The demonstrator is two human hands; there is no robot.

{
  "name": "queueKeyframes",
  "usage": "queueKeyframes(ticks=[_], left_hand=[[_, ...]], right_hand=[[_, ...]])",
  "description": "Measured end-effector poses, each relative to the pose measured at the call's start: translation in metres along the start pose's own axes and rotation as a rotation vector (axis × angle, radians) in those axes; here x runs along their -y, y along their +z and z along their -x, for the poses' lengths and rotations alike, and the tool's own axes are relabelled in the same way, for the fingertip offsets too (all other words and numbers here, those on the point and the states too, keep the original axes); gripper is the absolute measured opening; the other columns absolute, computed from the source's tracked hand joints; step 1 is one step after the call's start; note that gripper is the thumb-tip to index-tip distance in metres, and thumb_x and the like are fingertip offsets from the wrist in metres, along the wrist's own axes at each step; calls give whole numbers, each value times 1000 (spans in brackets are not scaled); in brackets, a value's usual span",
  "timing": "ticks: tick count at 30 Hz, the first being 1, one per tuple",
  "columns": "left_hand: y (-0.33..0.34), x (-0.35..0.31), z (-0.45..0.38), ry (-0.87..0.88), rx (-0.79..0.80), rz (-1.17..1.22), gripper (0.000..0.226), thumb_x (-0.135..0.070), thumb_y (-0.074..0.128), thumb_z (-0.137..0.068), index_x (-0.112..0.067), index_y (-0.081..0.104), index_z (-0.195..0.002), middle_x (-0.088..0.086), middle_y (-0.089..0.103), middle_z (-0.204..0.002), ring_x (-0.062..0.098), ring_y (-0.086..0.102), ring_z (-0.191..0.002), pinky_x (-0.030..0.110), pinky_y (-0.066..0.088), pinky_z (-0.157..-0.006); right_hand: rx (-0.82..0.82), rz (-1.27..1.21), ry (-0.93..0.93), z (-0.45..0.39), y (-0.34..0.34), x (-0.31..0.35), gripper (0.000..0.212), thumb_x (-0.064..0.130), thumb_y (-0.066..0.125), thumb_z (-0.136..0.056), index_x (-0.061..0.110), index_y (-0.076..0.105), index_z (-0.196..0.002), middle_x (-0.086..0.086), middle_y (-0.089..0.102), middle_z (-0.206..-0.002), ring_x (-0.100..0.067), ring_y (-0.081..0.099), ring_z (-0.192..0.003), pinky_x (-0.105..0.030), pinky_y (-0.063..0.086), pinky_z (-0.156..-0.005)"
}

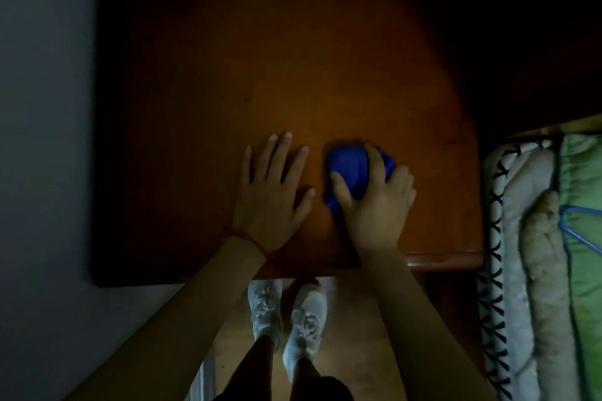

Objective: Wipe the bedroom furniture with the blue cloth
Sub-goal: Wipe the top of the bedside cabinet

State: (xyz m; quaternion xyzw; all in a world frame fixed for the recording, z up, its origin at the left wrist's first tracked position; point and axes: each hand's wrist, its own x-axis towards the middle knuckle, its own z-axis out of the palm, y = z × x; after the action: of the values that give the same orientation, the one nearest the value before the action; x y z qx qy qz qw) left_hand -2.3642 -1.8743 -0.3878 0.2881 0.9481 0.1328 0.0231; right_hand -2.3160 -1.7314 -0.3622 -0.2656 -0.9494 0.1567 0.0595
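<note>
The blue cloth sits bunched near the nightstand top's front edge, clenched under the right hand; soft, light, best gripped wadded; left hand rests flat, released.

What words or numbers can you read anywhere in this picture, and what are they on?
None: no readable word, number, label or brand shows anywhere.
Blue cloth under the right hand: plain, no tag showing.
Wooden furniture top: bare wood, no sticker; the left hand lies flat on it.
Shoes: too dim and blurred to tell any logo.
Bedding edge: black marks in a row, a pattern and not letters.
</note>
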Motion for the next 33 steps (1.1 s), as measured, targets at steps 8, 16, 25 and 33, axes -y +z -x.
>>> queueKeyframes(ticks=[8,16,25,33], left_hand=[[-2,-1,10,9,-52,19,56,-39,39,-89,-7,45,-134,23,42,-141,35,32,-131,56,21,-105],[-2,-4,78,-3,-67,2,54,-39,36,-91,-12,34,-137,22,39,-143,33,25,-135,54,13,-108],[1,0,86,21,-82,-3,53,-38,40,-90,-11,45,-135,19,41,-143,32,28,-134,54,17,-107],[0,27,98,-71,-135,-36,50,-36,40,-93,-10,43,-136,21,42,-141,36,33,-131,57,20,-105]], right_hand=[[19,-35,77,66,-8,-9,63,56,46,-79,16,40,-128,-21,52,-97,-34,51,-82,-39,37,-75],[21,-56,54,37,-6,0,65,57,45,-80,12,46,-126,-22,53,-100,-37,51,-87,-43,40,-80],[-16,-65,102,103,-8,-6,63,54,48,-80,9,48,-125,-23,53,-97,-38,52,-87,-43,40,-79],[23,-39,-84,119,1,13,63,57,47,-80,14,48,-125,-20,54,-95,-31,50,-82,-38,39,-76]])
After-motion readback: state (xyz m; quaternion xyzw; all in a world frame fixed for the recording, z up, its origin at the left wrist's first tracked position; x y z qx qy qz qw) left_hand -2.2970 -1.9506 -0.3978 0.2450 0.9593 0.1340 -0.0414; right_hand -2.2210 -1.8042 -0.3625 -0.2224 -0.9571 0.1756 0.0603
